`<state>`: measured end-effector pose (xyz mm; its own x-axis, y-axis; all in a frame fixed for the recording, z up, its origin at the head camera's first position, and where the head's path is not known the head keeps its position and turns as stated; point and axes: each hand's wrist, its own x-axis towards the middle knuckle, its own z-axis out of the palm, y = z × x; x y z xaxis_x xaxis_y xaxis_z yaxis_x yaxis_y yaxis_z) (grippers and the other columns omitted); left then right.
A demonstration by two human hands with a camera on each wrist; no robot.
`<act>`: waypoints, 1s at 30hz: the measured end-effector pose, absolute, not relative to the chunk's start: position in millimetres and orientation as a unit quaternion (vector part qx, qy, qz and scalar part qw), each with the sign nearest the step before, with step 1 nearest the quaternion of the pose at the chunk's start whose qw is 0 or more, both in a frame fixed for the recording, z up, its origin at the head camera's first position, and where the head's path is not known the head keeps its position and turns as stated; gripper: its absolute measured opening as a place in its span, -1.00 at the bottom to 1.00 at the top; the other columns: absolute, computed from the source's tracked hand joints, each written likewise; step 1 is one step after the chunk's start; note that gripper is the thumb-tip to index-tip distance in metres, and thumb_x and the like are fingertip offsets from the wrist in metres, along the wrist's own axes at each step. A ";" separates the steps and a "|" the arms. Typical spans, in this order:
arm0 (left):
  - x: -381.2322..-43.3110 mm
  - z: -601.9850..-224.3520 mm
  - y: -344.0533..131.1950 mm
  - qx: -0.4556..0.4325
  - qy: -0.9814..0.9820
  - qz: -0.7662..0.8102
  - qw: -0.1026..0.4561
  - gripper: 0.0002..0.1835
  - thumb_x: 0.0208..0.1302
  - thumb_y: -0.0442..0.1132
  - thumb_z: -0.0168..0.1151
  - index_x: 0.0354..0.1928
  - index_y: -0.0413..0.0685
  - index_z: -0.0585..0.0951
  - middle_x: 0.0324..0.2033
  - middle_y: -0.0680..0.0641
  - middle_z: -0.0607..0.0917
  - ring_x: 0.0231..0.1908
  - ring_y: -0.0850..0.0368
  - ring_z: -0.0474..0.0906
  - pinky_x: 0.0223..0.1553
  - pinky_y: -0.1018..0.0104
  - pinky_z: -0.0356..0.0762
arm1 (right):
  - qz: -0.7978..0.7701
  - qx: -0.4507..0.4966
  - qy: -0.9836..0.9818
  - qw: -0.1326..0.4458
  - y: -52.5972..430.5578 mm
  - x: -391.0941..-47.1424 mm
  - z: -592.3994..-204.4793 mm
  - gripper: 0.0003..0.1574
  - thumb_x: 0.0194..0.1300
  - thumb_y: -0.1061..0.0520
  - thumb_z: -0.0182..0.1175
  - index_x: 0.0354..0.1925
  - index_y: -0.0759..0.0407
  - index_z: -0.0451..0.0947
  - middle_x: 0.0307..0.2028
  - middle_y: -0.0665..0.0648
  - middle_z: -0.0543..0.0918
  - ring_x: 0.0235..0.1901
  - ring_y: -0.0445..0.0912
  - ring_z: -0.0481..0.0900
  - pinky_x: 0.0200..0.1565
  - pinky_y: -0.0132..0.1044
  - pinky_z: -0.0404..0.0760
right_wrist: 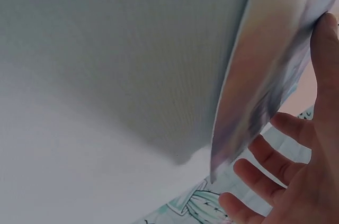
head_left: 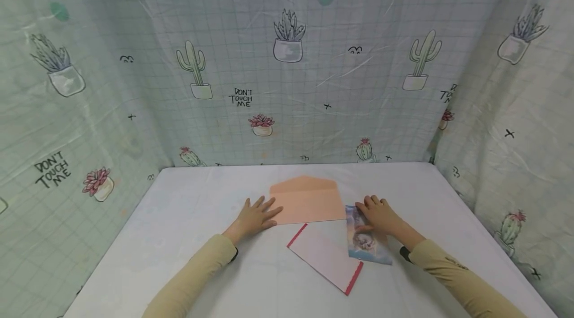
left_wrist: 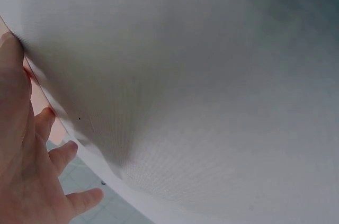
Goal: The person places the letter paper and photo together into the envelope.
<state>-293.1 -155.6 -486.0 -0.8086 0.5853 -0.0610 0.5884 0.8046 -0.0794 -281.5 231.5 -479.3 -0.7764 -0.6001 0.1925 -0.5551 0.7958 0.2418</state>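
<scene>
My left hand [head_left: 255, 217] lies with its fingers spread at the left edge of a peach envelope [head_left: 309, 203], fingertips on the paper. The envelope's pointed flap is unfolded towards the back. My right hand [head_left: 380, 217] is over a glossy picture card [head_left: 365, 248] in blue and peach tones with an animal-like picture. Its thumb and forefinger touch the card's face, while the other fingers bend loosely beside it. In the right wrist view, the thumb [right_wrist: 324, 49] meets the card [right_wrist: 249, 86]. Between the hands, in front of the envelope, lies a pale pink sheet [head_left: 325, 258] with red scalloped ends.
A white table [head_left: 202, 193] bears all the papers. Behind it and along both sides hangs a cloth backdrop [head_left: 314, 83] printed with potted cacti and lettering. The pink sheet lies slanted, with its right end close to the picture card.
</scene>
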 end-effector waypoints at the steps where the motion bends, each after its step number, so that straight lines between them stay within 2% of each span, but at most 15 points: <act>1: -293.0 -486.1 -155.5 0.309 0.950 -0.046 0.018 -0.45 0.31 0.17 -0.22 0.31 0.24 0.19 0.33 -0.07 0.17 0.30 -0.22 0.09 0.11 -0.34 0.11 | -0.085 0.306 -0.939 0.132 231.4 -281.4 -479.0 -0.09 -0.18 -0.45 0.19 -0.06 0.19 0.45 -0.35 0.13 0.35 -0.31 0.00 0.31 -0.42 -0.13 0.35; 8: -291.1 -486.3 -155.6 0.309 0.950 -0.037 0.017 -0.45 0.30 0.17 -0.21 0.31 0.22 0.19 0.33 -0.08 0.17 0.30 -0.23 0.09 0.11 -0.35 0.10 | -0.070 0.298 -0.943 0.135 231.1 -281.5 -476.1 -0.21 -0.19 -0.40 0.24 -0.20 0.17 0.42 -0.42 0.10 0.25 -0.39 -0.04 0.22 -0.48 -0.19 0.26; 12: -290.7 -486.1 -155.5 0.312 0.949 -0.038 0.007 -0.45 0.30 0.15 -0.18 0.30 0.19 0.21 0.32 -0.10 0.20 0.28 -0.24 0.12 0.09 -0.35 0.13 | -0.079 0.305 -0.936 0.159 231.2 -281.5 -473.5 -0.32 -0.14 -0.31 0.28 -0.28 0.16 0.36 -0.45 0.10 0.25 -0.42 -0.04 0.22 -0.50 -0.19 0.26; 15: -290.0 -484.9 -155.3 0.311 0.950 -0.041 0.008 -0.45 0.30 0.15 -0.18 0.30 0.20 0.21 0.32 -0.10 0.19 0.28 -0.25 0.12 0.09 -0.35 0.13 | -0.087 0.317 -0.926 0.187 231.8 -282.0 -470.3 -0.44 -0.09 -0.18 0.30 -0.33 0.16 0.31 -0.47 0.09 0.27 -0.45 -0.06 0.20 -0.53 -0.22 0.27; 17: -290.2 -484.4 -155.6 0.309 0.950 -0.041 0.011 -0.45 0.30 0.15 -0.19 0.30 0.21 0.20 0.33 -0.09 0.18 0.28 -0.24 0.11 0.10 -0.35 0.12 | -0.091 0.324 -0.919 0.205 231.4 -282.2 -467.0 -0.60 0.00 -0.02 0.28 -0.35 0.16 0.31 -0.49 0.09 0.29 -0.48 -0.08 0.18 -0.56 -0.26 0.25; 21: -291.1 -485.0 -156.2 0.308 0.950 -0.043 0.013 -0.45 0.30 0.16 -0.19 0.30 0.22 0.20 0.33 -0.08 0.18 0.29 -0.23 0.11 0.10 -0.34 0.12 | -0.102 0.334 -0.909 0.226 230.6 -284.2 -460.8 -0.71 0.03 0.13 0.25 -0.39 0.16 0.31 -0.52 0.09 0.33 -0.53 -0.12 0.13 -0.63 -0.32 0.19; 30: -289.7 -483.5 -155.8 0.310 0.950 -0.034 0.015 -0.46 0.30 0.14 -0.18 0.30 0.20 0.22 0.33 -0.10 0.18 0.28 -0.25 0.11 0.09 -0.35 0.12 | -0.085 0.320 -0.921 0.204 227.8 -288.9 -442.4 -0.70 0.08 0.08 0.24 -0.36 0.14 0.30 -0.50 0.09 0.33 -0.51 -0.07 0.23 -0.61 -0.31 0.19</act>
